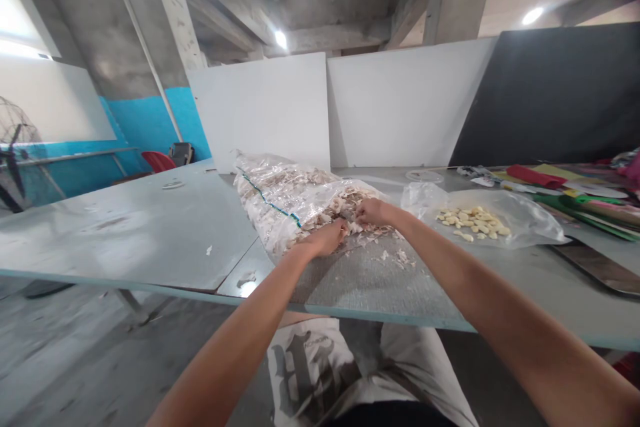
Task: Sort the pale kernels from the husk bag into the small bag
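Observation:
A large clear plastic bag (285,190) full of pale, papery flakes lies on the grey table, its open end facing me. Loose flakes (403,258) are scattered on the table by its mouth. My left hand (327,238) is at the near edge of the opening, fingers curled among the flakes. Just right of it and slightly farther in, my right hand (373,212) has its fingers bent into the flakes. What either hand holds, if anything, is too small to make out. To the right, a second clear bag (530,217) bears pale yellow pieces (475,221).
A dark flat tray-like object (595,263) lies at the right. Behind it are a red roll (536,175) and green sheets (590,213). White boards (260,113) stand along the table's back edge. A round lid (173,185) lies at the left.

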`<state>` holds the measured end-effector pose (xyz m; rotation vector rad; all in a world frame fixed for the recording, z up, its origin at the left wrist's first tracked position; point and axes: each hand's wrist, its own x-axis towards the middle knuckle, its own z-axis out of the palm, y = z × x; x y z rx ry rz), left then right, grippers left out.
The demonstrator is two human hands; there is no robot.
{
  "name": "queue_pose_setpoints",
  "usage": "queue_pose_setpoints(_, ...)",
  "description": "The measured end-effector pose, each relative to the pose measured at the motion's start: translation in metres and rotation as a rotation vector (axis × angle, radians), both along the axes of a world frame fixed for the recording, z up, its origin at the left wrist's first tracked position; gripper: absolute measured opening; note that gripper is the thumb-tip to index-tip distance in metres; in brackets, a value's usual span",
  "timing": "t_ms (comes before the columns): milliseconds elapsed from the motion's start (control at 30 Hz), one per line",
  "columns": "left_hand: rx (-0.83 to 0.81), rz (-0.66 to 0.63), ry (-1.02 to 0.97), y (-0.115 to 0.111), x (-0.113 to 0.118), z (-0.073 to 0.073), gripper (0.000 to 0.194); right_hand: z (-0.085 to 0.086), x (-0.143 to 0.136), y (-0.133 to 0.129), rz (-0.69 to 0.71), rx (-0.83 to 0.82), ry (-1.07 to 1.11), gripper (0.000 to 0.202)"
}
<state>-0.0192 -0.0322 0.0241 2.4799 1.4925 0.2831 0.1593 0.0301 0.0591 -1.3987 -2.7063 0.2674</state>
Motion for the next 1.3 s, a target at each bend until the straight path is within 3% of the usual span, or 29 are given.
queue_pose_setpoints(200, 0.024, 0.012, -0.034, 0.001, 0.004, 0.004, 0.030, 0.009, -0.003, -0.009, -0.065, 0.093, -0.137, 0.025)
queue_pose_setpoints(300, 0.007, -0.003, -0.052, 0.007, 0.007, 0.000, 0.024, 0.007, -0.005, -0.014, -0.117, 0.188, -0.176, 0.037)
queue_pose_setpoints(400, -0.012, -0.021, -0.055, 0.011, 0.007, -0.004, 0.021, 0.003, -0.006, -0.021, -0.204, 0.320, -0.128, 0.035)
queue_pose_setpoints(567, -0.015, -0.002, -0.081, 0.008, 0.000, -0.005, 0.035, -0.007, -0.002, -0.033, -0.215, 0.395, 0.002, 0.034)
queue_pose_setpoints(700, -0.103, 0.032, -0.196, 0.007, -0.002, -0.004, 0.034, -0.017, 0.003, -0.041, -0.114, 0.289, 0.057, 0.039)
queue_pose_setpoints(833, -0.195, 0.040, -0.344, 0.007, 0.000, -0.003, 0.038, -0.027, 0.002, -0.048, 0.077, 0.154, 0.074, 0.027)
queue_pose_setpoints(1067, -0.130, 0.044, -0.372, 0.005, 0.000, 0.002, 0.039, -0.032, -0.013, -0.052, 0.013, 0.125, -0.057, 0.020)
queue_pose_setpoints(1167, 0.055, 0.044, -0.424, 0.007, 0.004, 0.000, 0.034, -0.033, -0.009, -0.048, -0.019, 0.151, 0.131, 0.014)
queue_pose_setpoints(1300, 0.139, -0.018, -0.633, 0.009, 0.011, -0.006, 0.029, -0.032, 0.004, -0.044, -0.059, -0.042, 0.724, 0.025)
